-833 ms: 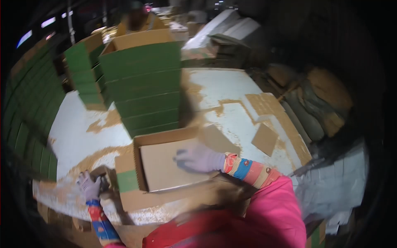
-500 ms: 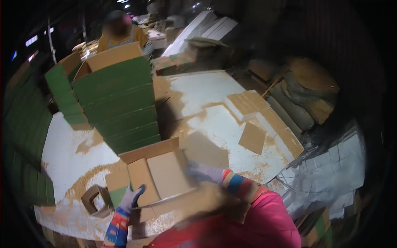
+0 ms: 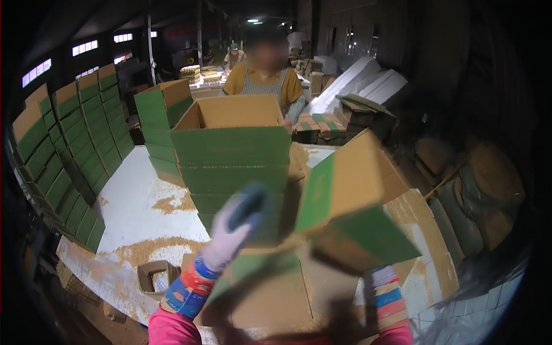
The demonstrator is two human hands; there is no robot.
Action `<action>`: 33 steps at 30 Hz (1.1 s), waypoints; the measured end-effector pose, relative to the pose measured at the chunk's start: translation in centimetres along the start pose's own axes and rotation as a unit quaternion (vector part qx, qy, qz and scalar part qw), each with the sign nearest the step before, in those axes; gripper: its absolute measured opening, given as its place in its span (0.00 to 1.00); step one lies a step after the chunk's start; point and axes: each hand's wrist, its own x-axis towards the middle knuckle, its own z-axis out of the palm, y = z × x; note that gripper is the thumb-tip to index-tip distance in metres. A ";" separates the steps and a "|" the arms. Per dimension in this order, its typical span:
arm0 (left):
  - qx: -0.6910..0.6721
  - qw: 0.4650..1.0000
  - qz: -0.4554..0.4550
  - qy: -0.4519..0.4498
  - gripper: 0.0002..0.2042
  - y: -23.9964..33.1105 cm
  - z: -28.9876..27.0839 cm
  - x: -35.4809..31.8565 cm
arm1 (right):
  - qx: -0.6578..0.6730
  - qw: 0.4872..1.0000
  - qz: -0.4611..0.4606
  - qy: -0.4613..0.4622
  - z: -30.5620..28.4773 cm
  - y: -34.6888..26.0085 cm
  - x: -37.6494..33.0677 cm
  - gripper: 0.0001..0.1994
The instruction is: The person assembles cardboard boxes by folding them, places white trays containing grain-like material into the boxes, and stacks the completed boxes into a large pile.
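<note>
A green and brown cardboard box (image 3: 356, 201) is tilted and raised over the right side of the table. At its lower right corner is my right hand (image 3: 382, 276) in a pale glove, gripping the box; the fingers are hidden behind it. My left hand (image 3: 237, 221), in a pale glove with a dark coated palm, is in the air before a tall stack of green boxes (image 3: 230, 146). It is blurred, its fingers stretched upward, and nothing is in it. Below both hands lies flat brown cardboard (image 3: 270, 282) with some green on it.
A small brown cardboard ring (image 3: 156, 278) sits at the table's left front. Sawdust-like crumbs (image 3: 144, 250) cover parts of the white table (image 3: 135, 198). Rows of stacked green boxes (image 3: 86, 132) stand left. A co-worker (image 3: 264, 80) stands behind the tall stack.
The open box has come up off the table and swung right, tilting in my right hand. My left hand has left the box and risen. The view has turned, showing more of the left side.
</note>
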 end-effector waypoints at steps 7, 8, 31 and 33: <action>0.158 0.959 0.012 0.233 0.24 -9.2 -19.8 7.6 | -0.074 0.985 -0.143 0.061 -3.3 -10.3 17.5 0.23; 0.124 0.959 0.014 0.255 0.24 -11.7 -22.4 6.6 | -0.079 0.982 -0.157 0.064 -2.3 -10.5 20.2 0.22; 0.438 0.890 0.113 -0.055 0.33 -5.7 8.8 2.4 | -0.375 0.395 0.707 0.451 -29.8 32.5 -15.5 0.46; 0.405 0.894 0.115 -0.154 0.34 -7.8 13.9 3.7 | -0.308 0.415 0.710 0.478 -32.7 34.3 -17.9 0.46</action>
